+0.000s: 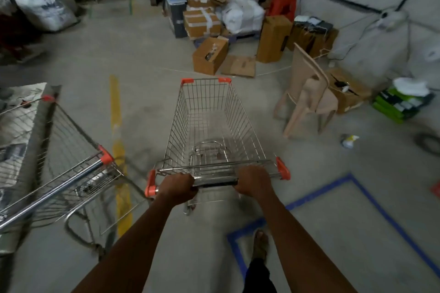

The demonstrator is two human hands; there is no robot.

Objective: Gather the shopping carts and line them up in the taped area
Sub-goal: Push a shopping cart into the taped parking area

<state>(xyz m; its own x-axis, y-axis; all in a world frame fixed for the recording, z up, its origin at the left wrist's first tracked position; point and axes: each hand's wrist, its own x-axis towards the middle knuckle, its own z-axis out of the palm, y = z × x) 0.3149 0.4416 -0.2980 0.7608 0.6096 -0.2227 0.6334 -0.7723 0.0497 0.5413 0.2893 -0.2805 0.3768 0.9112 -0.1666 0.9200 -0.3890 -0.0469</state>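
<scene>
Grey concrete floor stretched across a cluttered storeroom, and near its middle stood an empty wire shopping cart with orange corner caps, its basket pointing away toward the far wall. Both hands gripped its handle bar: the left hand had its fingers curled over the bar near the left orange end cap, and the right hand was wrapped round the bar nearer the right end. The cart stood outside and just left of the blue tape outline on the floor, whose near corner lay by the person's foot. A second cart stood to the left, angled, its handle running toward the lower left edge. Between the two carts a worn yellow line ran along the floor. A beige plastic chair stood to the right of the held cart. Beyond it, cardboard boxes and white sacks were piled against the far wall, with a red stool among them.
</scene>
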